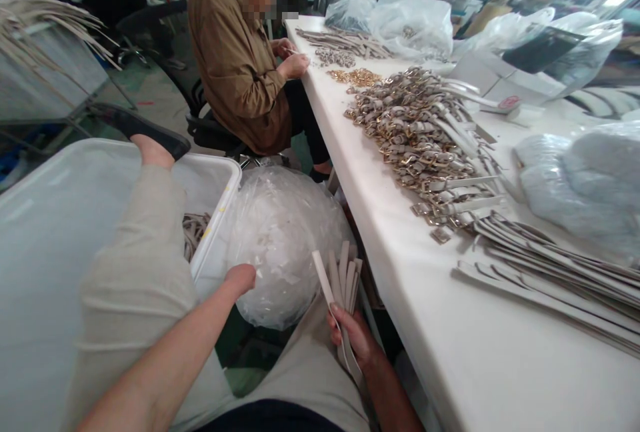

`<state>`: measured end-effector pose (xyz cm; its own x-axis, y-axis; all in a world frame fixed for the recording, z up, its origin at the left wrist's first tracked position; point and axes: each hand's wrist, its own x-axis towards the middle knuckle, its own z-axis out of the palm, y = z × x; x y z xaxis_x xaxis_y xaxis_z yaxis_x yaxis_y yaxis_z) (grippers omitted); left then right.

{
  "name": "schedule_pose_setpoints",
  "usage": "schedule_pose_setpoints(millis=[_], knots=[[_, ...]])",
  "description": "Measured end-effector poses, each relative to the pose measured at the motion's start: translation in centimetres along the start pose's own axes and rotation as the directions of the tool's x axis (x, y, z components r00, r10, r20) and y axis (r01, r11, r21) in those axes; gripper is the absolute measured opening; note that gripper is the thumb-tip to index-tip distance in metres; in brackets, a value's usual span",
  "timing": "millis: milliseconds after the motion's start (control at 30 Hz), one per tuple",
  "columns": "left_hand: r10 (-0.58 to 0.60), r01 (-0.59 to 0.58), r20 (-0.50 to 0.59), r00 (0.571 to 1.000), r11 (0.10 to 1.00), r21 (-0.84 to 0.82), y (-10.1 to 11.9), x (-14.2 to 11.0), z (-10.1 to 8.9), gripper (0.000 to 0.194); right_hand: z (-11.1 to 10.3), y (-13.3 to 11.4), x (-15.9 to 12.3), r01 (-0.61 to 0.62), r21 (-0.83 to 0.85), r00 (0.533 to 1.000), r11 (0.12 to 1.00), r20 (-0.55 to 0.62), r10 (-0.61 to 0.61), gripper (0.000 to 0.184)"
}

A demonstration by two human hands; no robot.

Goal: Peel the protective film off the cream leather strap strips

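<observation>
My right hand (354,333) is closed around a bunch of several light grey straps (343,279) above my lap, their flat ends pointing up and their lower lengths hanging by my thigh. My left hand (241,279) looks like a loose fist in front of a big clear plastic bag (285,232); its fingers are mostly turned away, and anything inside them is hidden. The bag sits on the floor side between a white bin and the table. On the table lies a heap of straps with gold buckles (425,139), beside a stack of long flat straps (555,272).
The white bin (220,219) on my left holds some straps (195,232), and my leg rests over it. A person in a brown jacket (235,59) sits at the white table (400,279), handling small parts. Gold pieces (355,77) and plastic bags (410,22) lie farther back.
</observation>
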<state>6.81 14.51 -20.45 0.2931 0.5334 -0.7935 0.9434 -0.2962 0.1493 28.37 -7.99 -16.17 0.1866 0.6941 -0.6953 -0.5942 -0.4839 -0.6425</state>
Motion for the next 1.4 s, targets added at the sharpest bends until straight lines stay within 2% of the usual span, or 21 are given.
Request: schedule_pose_setpoints(millis=[100,233,367,467,600,667,833,1000,1067,1133,1200,1267,1333,1367,1400], knots=[[0.017,-0.017,-0.002,1.000,0.995,-0.093,0.0,-0.5,-0.6,0.027,0.1,-0.1,0.0,0.023,0.012,1.000,1.000,-0.009,-0.023,0.055],[0.086,-0.095,-0.041,0.995,0.933,-0.348,0.4,-2.7,-2.2,0.021,0.0,-0.2,0.1,0.028,0.034,1.000,0.999,-0.004,-0.027,0.054],[0.167,-0.213,-0.133,0.977,0.719,-0.661,1.3,-7.4,-3.1,0.026,0.0,-0.2,0.0,0.007,0.047,1.000,0.999,0.029,-0.008,0.050],[0.216,-0.254,-0.158,0.964,0.559,-0.789,1.7,-11.4,-2.3,0.031,0.9,-0.6,-0.5,-0.007,0.055,0.997,0.998,0.078,0.003,0.046],[0.258,-0.185,-0.103,0.961,0.319,-0.929,1.8,-15.3,0.1,0.043,3.8,-1.4,-1.4,-0.043,0.050,0.984,0.998,0.176,0.034,0.044],[0.264,-0.136,-0.071,0.962,0.238,-0.962,1.7,-16.5,1.4,0.045,5.6,-1.6,-1.5,-0.072,0.019,0.973,0.997,0.223,0.066,0.045],[0.320,-0.132,-0.059,0.946,0.212,-0.968,1.0,-18.0,4.0,0.042,9.6,-1.2,-1.1,-0.059,-0.074,0.965,0.995,0.251,0.076,0.036],[0.400,-0.120,-0.048,0.915,0.159,-0.980,0.6,-18.4,5.0,0.037,11.6,-1.3,-1.5,0.062,-0.151,0.965,0.987,0.260,-0.021,0.028],[0.430,-0.124,-0.024,0.903,0.207,-0.970,0.8,-18.5,5.2,0.030,11.8,-1.7,-2.1,0.103,-0.176,0.960,0.979,0.274,-0.052,0.029],[0.455,-0.148,0.008,0.890,0.305,-0.941,1.2,-18.7,5.0,0.017,11.8,-2.1,-2.7,0.139,-0.195,0.957,0.971,0.278,-0.082,0.030],[0.493,-0.178,0.030,0.869,0.370,-0.912,1.7,-18.9,4.0,0.012,11.6,-2.4,-3.1,0.173,-0.197,0.959,0.965,0.257,-0.120,0.031],[0.498,-0.178,0.012,0.867,0.332,-0.927,1.8,-19.2,1.4,0.016,11.2,-2.7,-3.2,0.197,-0.180,0.966,0.964,0.204,-0.159,0.033],[0.400,-0.161,-0.076,0.913,0.184,-0.970,1.4,-19.5,-2.9,0.020,10.5,-3.0,-3.1,0.204,-0.149,0.974,0.968,0.132,-0.185,0.036],[0.277,-0.176,-0.146,0.950,0.083,-0.981,1.0,-19.7,-5.7,0.024,10.1,-3.1,-3.0,0.202,-0.130,0.977,0.971,0.097,-0.191,0.038],[0.177,-0.231,-0.227,0.958,0.004,-0.973,0.4,-19.9,-8.7,0.025,9.6,-3.1,-2.8,0.200,-0.110,0.979,0.974,0.064,-0.193,0.039]])
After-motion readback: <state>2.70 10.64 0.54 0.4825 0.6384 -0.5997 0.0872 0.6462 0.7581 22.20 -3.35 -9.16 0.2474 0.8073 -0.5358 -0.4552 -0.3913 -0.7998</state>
